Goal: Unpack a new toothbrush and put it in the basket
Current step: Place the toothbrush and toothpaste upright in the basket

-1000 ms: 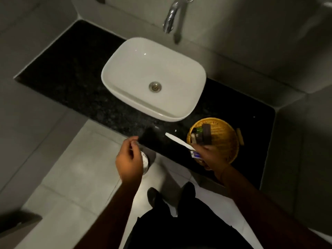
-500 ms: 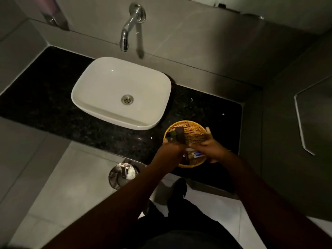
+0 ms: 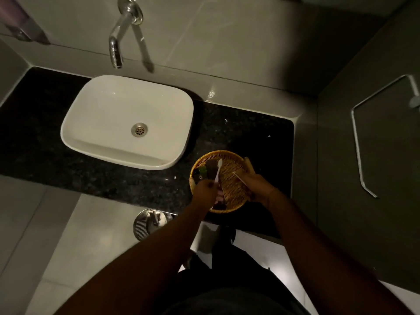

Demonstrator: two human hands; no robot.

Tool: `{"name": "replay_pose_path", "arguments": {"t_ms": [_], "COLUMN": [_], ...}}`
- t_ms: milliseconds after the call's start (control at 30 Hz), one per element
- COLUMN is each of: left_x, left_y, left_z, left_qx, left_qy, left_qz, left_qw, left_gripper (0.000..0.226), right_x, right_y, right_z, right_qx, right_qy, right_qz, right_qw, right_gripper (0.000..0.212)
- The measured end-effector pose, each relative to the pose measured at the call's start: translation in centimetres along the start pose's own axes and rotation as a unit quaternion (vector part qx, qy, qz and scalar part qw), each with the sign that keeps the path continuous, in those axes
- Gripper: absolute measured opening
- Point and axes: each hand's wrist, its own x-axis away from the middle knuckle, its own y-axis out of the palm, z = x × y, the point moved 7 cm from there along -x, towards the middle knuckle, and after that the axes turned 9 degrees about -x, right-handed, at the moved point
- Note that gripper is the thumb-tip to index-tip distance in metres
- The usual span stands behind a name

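A round woven yellow basket [image 3: 230, 178] sits on the black counter [image 3: 91, 176], right of the sink. My left hand [image 3: 204, 189] is at the basket's near left rim, closed on the handle of a white toothbrush [image 3: 218, 170] whose head points away over the basket. At the near right rim, my right hand [image 3: 258, 187] pinches a thin pale strip [image 3: 239, 180]; I cannot tell what it is. Dark small items [image 3: 210, 169] lie in the basket's left part.
A white basin [image 3: 109, 114] stands on the counter under a chrome tap [image 3: 116, 50]. A round metal bin [image 3: 150, 221] is on the floor below the counter edge. A small wooden piece [image 3: 248, 163] lies against the basket's right side. A metal rail [image 3: 358, 142] is on the right wall.
My left hand came from the floor bin to the basket and now holds the toothbrush, which the right hand held before. The right hand keeps only a thin strip. The view shifted right.
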Motion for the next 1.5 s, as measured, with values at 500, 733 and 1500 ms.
{"name": "replay_pose_path", "arguments": {"t_ms": [500,733,1500], "left_x": [-3.2,-3.5,-6.1], "left_y": [2.7,2.3,3.2], "left_z": [2.1,2.0,1.7], "left_qx": [0.121,0.14,-0.117], "left_qy": [-0.054,-0.041,0.004], "left_qz": [0.032,0.068,0.082], "left_qw": [0.991,0.987,0.99], "left_gripper": [0.024,0.024,0.017], "right_x": [-2.0,-3.0,-4.8], "right_y": [-3.4,-4.0,-2.7], "right_z": [-1.2,0.8,7.0], "right_qx": [0.142,0.107,-0.163], "right_qy": [-0.187,-0.123,-0.009], "right_qz": [0.226,0.271,0.264], "right_qw": [0.946,0.949,0.951], "right_gripper": [0.02,0.03,0.022]}}
